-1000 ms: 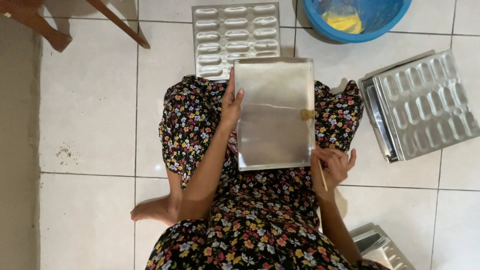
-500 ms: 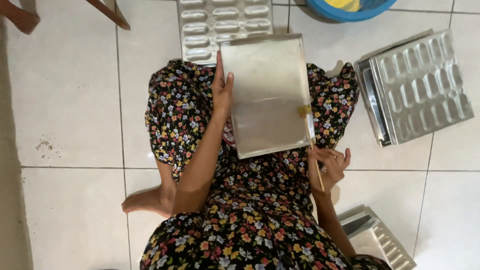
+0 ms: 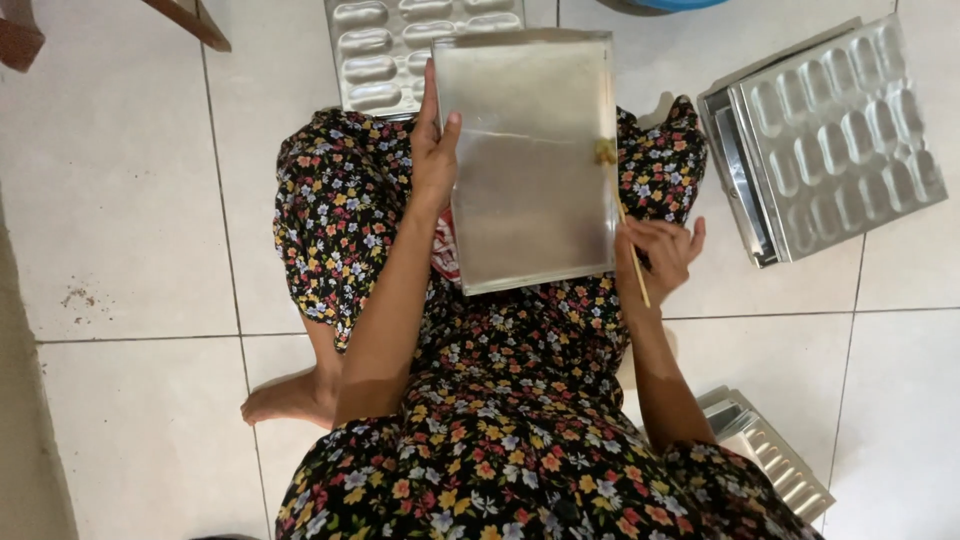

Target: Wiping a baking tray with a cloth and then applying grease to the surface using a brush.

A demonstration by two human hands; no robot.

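I sit on a tiled floor in a flowered dress, with a flat rectangular metal baking tray (image 3: 530,190) resting on my lap. My left hand (image 3: 435,150) grips the tray's left edge, thumb on its surface. My right hand (image 3: 658,255) holds a thin wooden-handled brush (image 3: 625,225) whose yellowish bristle tip touches the tray's right rim.
A metal mould tray with oblong cavities (image 3: 390,45) lies on the floor beyond my knees. A stack of similar mould trays (image 3: 830,135) sits to the right. Another metal tray (image 3: 775,455) lies near my right elbow. A blue basin edge (image 3: 665,5) and wooden furniture legs (image 3: 190,22) are at the top.
The view has tilted down, so the floor items slid upward in frame. The brush tip has stayed at the tray's right rim, and my left hand keeps its grip.
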